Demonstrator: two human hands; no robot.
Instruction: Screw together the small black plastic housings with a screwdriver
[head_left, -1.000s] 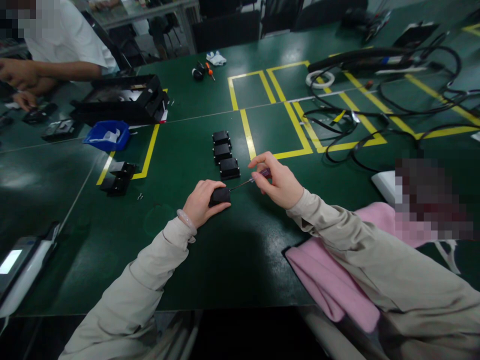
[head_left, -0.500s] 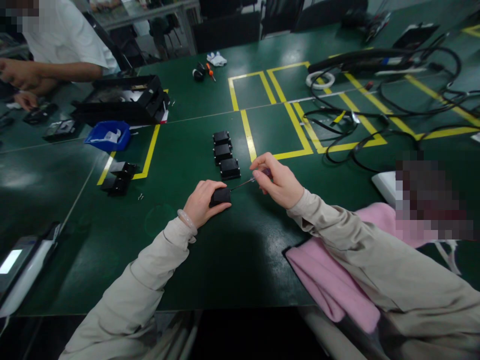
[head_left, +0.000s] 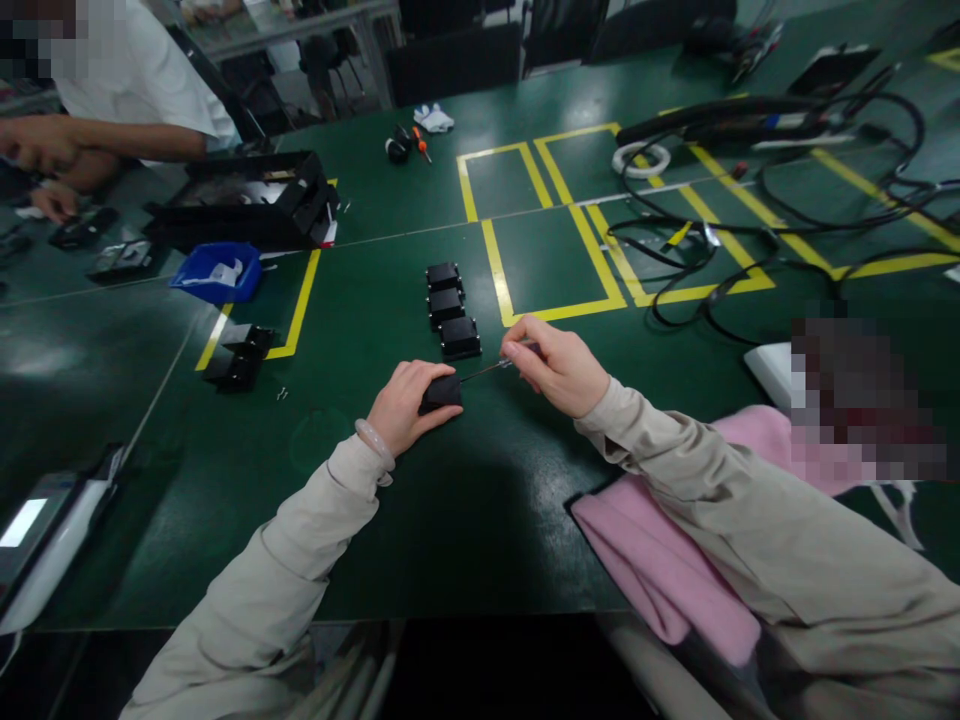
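My left hand (head_left: 409, 408) grips a small black block (head_left: 442, 393) between thumb and fingers on the green table. My right hand (head_left: 556, 364) is closed round the handle of a thin screwdriver (head_left: 486, 371), whose shaft points left, its tip at the block's right side. Just beyond the held block, three similar black blocks (head_left: 459, 336) stand in a row, with small shiny parts at their edges. At the left lie more black blocks (head_left: 232, 370) and a few tiny screws (head_left: 282, 394).
A blue bin (head_left: 217, 275) and a black tray (head_left: 247, 205) stand at the back left, near another person's hand (head_left: 54, 202). Black cables (head_left: 679, 262) lie at the right. A pink cloth (head_left: 660, 560) lies under my right forearm. A white device (head_left: 56, 550) is at the left edge.
The fingers of my right hand have shifted slightly on the screwdriver handle, and the hand sits a little lower. My left hand and the block have stayed in place.
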